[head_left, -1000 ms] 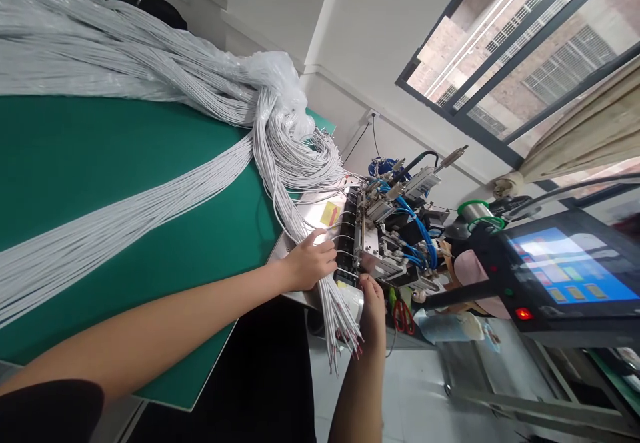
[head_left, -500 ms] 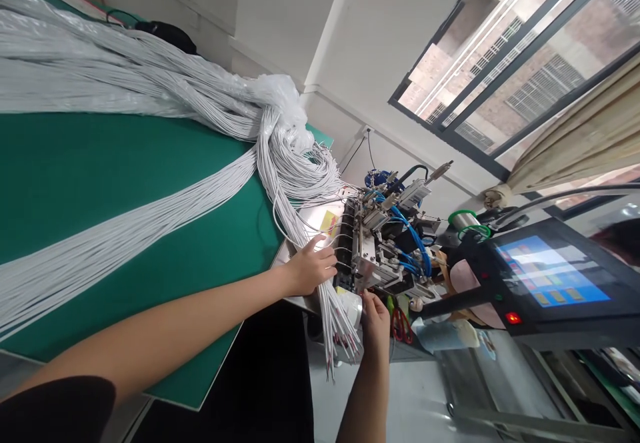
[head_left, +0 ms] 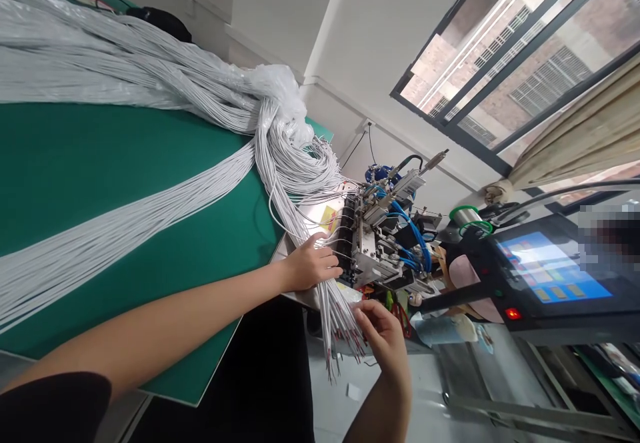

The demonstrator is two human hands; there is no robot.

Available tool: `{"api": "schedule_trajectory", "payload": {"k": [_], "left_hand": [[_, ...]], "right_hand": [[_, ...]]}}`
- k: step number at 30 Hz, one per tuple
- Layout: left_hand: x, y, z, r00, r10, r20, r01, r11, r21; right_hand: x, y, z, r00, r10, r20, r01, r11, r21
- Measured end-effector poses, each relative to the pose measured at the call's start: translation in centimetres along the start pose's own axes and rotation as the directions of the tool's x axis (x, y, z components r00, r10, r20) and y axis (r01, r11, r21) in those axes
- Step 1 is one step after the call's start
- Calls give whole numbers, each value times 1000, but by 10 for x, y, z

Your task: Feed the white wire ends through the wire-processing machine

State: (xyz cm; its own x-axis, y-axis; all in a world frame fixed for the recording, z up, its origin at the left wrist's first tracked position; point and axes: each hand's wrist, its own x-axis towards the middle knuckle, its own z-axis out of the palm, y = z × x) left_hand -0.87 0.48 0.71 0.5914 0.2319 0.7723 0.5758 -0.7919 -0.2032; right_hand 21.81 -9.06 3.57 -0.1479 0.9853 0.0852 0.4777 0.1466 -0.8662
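My left hand (head_left: 311, 264) rests on a bundle of thin white wires (head_left: 280, 163) where they reach the small machine (head_left: 385, 243), fingers curled over several wires. My right hand (head_left: 383, 333) is below the machine, its fingertips pinching at the hanging wire ends (head_left: 343, 336) with reddish stripped tips. The wires run across the green table (head_left: 125, 176) from a plastic-wrapped heap (head_left: 280, 83) at the back.
A touch-screen control panel (head_left: 545, 270) with a red lit button stands on the right. Blue hoses and a green-rimmed wire spool (head_left: 467, 220) sit behind the machine. Red-handled scissors (head_left: 400, 313) lie near my right hand. A window and a curtain are at the upper right.
My right hand has dropped away from the machine's underside and turned toward the hanging wire ends. My left hand stays on the wires at the machine.
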Motion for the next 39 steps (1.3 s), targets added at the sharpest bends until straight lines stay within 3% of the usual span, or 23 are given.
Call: {"api": "schedule_trajectory", "payload": {"k": [6, 11, 14, 19, 22, 30, 39], "left_hand": [[-1, -1, 1, 1000, 21, 13, -20, 999, -24], [-4, -3, 4, 992, 66, 112, -61, 997, -50], [-4, -3, 3, 991, 69, 118, -63, 997, -52], [-1, 1, 2, 995, -96, 32, 94, 994, 48], [2, 4, 4, 990, -137, 11, 136, 987, 90], [2, 0, 4, 999, -5, 52, 4, 1000, 10], [-1, -2, 10, 991, 46, 127, -40, 998, -49]], "right_hand": [[8, -4, 5, 999, -50, 21, 53, 990, -130], [18, 5, 5, 996, -24, -91, 17, 996, -83], [27, 11, 6, 985, -23, -173, 19, 1000, -25], [40, 17, 4, 953, -18, -301, 8, 999, -33], [42, 20, 3, 959, -12, -283, -5, 998, -60], [38, 20, -1, 985, 36, -171, -46, 998, -54], [48, 17, 19, 959, -45, -280, 61, 997, 48]]}}
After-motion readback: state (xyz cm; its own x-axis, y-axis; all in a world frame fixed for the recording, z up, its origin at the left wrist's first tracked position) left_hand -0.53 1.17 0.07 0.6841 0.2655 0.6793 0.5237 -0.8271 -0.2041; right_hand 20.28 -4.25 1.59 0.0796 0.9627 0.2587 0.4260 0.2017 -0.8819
